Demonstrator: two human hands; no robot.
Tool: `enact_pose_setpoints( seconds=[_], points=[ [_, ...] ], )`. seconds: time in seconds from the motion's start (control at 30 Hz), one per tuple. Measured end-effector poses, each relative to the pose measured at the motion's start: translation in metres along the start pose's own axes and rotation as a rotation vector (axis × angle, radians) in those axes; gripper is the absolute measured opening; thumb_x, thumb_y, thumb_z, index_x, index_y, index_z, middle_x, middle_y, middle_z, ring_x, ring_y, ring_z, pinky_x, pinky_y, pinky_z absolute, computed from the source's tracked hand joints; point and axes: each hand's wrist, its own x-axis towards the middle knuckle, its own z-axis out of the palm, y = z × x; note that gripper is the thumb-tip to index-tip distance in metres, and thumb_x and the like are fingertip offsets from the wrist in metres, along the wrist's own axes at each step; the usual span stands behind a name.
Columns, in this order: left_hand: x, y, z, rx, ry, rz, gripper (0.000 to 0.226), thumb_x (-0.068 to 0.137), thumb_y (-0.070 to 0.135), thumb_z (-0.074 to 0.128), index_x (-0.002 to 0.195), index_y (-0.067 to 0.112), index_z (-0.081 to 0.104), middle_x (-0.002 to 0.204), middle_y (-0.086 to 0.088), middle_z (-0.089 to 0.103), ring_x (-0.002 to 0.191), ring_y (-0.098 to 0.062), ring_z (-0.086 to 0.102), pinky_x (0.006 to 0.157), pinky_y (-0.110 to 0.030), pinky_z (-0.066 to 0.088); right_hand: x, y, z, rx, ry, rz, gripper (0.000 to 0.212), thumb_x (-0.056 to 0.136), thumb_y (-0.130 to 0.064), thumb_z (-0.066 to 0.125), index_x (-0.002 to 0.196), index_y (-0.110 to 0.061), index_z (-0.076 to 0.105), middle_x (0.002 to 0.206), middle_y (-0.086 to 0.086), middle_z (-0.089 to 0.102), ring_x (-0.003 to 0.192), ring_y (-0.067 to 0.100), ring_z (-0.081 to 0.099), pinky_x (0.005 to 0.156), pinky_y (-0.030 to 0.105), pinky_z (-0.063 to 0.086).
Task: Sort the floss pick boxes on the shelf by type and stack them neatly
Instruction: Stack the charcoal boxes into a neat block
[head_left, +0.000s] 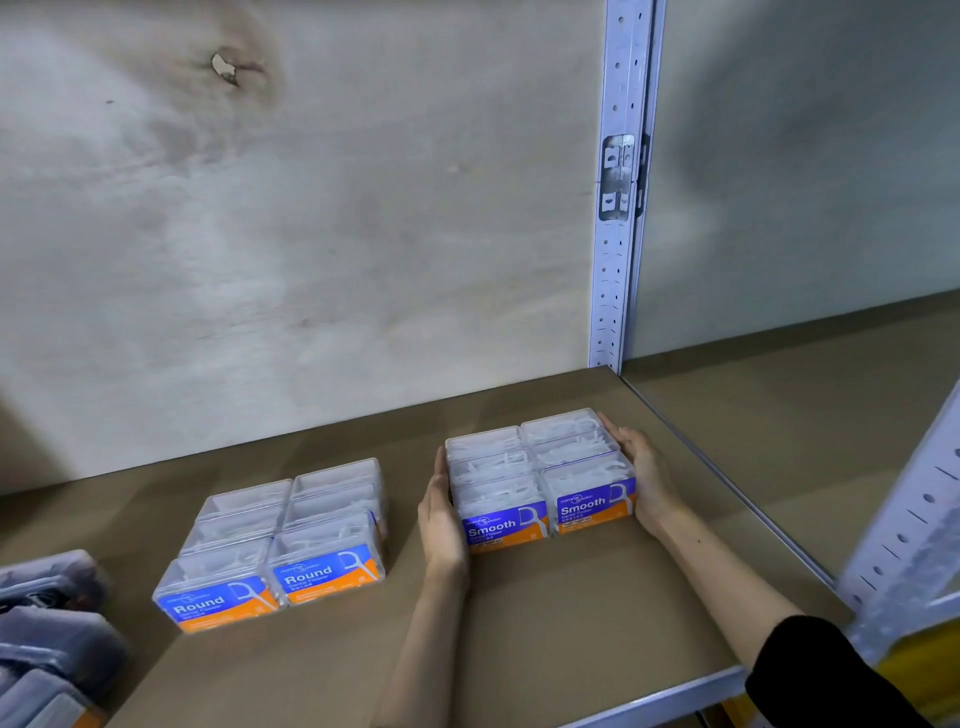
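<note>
at the right part of the shelf (571, 623), the smooth boxes (540, 478) sit squeezed between the two hands, and the risk lies in that squeeze: uneven pressure could, i judge, buckle the block at its middle seam, popping a box up or skewing the rows, and a shove toward 3 o'clock would bring it close to the shelf's side edge. the left hand (441, 519) lies flat against the block's 9 o'clock side, fingers straight and together, gripping nothing, only pressing. the right hand (641, 478) mirrors it on the 3 o'clock side, fingers stretched along the wall toward the far corner, not wrapped round any box. the block stands two boxes wide, labels facing 6 o'clock; whether it is more than one layer i cannot tell. at its 8 o'clock, apart from it, the round boxes (280, 540) stand in a like block, with no hand on them. further out the same way, at the frame's edge, lie blurred dark packs (47, 623). a perforated post (618, 208) rises at 12 o'clock behind.
</note>
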Motion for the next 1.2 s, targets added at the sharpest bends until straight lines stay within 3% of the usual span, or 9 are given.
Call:
enact_pose_setpoints(
  seconds=[0.07, 0.2, 0.33, 0.6, 0.7, 0.93, 1.0, 1.07, 1.2],
  points=[
    [0.0, -0.001, -0.001, 0.011, 0.0, 0.0, 0.039, 0.096, 0.028, 0.036, 0.129, 0.018, 0.054, 0.131, -0.007, 0.059, 0.121, -0.026, 0.056, 0.108, -0.05, 0.039, -0.002, -0.001, 0.001, -0.013, 0.001, 0.002, 0.037, 0.1, -0.029, 0.024, 0.119, -0.02, 0.054, 0.089, -0.003, 0.065, 0.062, 0.005, 0.069, 0.049, 0.017, 0.056],
    [0.001, -0.001, -0.002, 0.035, -0.007, -0.012, 0.054, 0.081, 0.045, 0.042, 0.126, 0.02, 0.057, 0.13, -0.004, 0.061, 0.12, -0.024, 0.057, 0.108, -0.049, 0.039, -0.005, -0.004, 0.003, -0.01, -0.012, -0.007, 0.043, 0.099, -0.028, 0.024, 0.133, -0.019, 0.048, 0.103, 0.001, 0.065, 0.081, 0.012, 0.065, 0.057, 0.021, 0.056],
    [-0.001, 0.001, 0.0, 0.027, 0.005, -0.015, 0.042, 0.094, 0.034, 0.037, 0.129, 0.018, 0.054, 0.129, -0.007, 0.061, 0.119, -0.026, 0.058, 0.107, -0.05, 0.041, -0.009, -0.006, 0.004, -0.025, -0.011, -0.017, 0.043, 0.1, -0.028, 0.023, 0.134, -0.017, 0.047, 0.104, 0.003, 0.063, 0.081, 0.013, 0.064, 0.053, 0.019, 0.056],
    [-0.003, 0.003, 0.0, 0.014, 0.009, -0.004, 0.039, 0.098, 0.027, 0.033, 0.131, 0.02, 0.051, 0.133, -0.007, 0.058, 0.122, -0.027, 0.055, 0.108, -0.051, 0.039, -0.014, -0.009, 0.004, -0.039, -0.018, -0.031, 0.043, 0.101, -0.03, 0.023, 0.135, -0.017, 0.046, 0.112, 0.006, 0.061, 0.083, 0.012, 0.063, 0.055, 0.019, 0.057],
    [-0.003, 0.003, -0.001, -0.009, -0.002, -0.01, 0.039, 0.098, 0.025, 0.032, 0.133, 0.02, 0.049, 0.135, -0.006, 0.056, 0.124, -0.026, 0.053, 0.109, -0.051, 0.037, -0.014, -0.009, 0.002, -0.035, -0.02, -0.034, 0.044, 0.101, -0.03, 0.021, 0.136, -0.018, 0.045, 0.108, 0.002, 0.06, 0.086, 0.011, 0.061, 0.066, 0.026, 0.055],
    [-0.013, 0.012, -0.005, 0.032, 0.008, -0.002, 0.047, 0.091, 0.031, 0.041, 0.133, 0.01, 0.048, 0.138, -0.008, 0.052, 0.13, -0.024, 0.047, 0.114, -0.045, 0.032, -0.016, -0.007, -0.008, 0.016, 0.08, -0.055, 0.048, 0.101, -0.023, 0.016, 0.137, -0.007, 0.042, 0.141, 0.012, 0.046, 0.121, 0.022, 0.048, 0.099, 0.035, 0.04],
    [-0.022, 0.016, -0.009, 0.103, 0.046, 0.037, 0.037, 0.099, 0.016, 0.036, 0.132, 0.005, 0.048, 0.136, -0.011, 0.052, 0.127, -0.024, 0.048, 0.108, -0.037, 0.037, -0.02, -0.006, -0.013, -0.027, 0.14, -0.064, 0.047, 0.101, -0.022, 0.017, 0.134, -0.002, 0.045, 0.139, 0.016, 0.048, 0.116, 0.022, 0.049, 0.096, 0.031, 0.039],
    [-0.031, 0.018, -0.016, 0.161, 0.049, 0.065, 0.035, 0.098, 0.009, 0.037, 0.131, 0.004, 0.048, 0.132, -0.013, 0.054, 0.119, -0.022, 0.051, 0.097, -0.03, 0.039, -0.026, -0.005, -0.018, -0.066, 0.2, -0.072, 0.044, 0.1, -0.019, 0.023, 0.128, 0.003, 0.049, 0.132, 0.02, 0.053, 0.109, 0.024, 0.052, 0.083, 0.024, 0.044],
    [-0.051, 0.022, -0.028, 0.334, 0.06, 0.107, 0.035, 0.095, 0.002, 0.042, 0.129, 0.0, 0.05, 0.132, -0.013, 0.054, 0.123, -0.023, 0.048, 0.095, -0.022, 0.033, -0.042, 0.002, -0.03, -0.237, 0.286, -0.106, 0.032, 0.096, -0.008, 0.04, 0.116, 0.01, 0.057, 0.111, 0.024, 0.062, 0.077, 0.019, 0.058, 0.065, 0.015, 0.047]
  ],
)
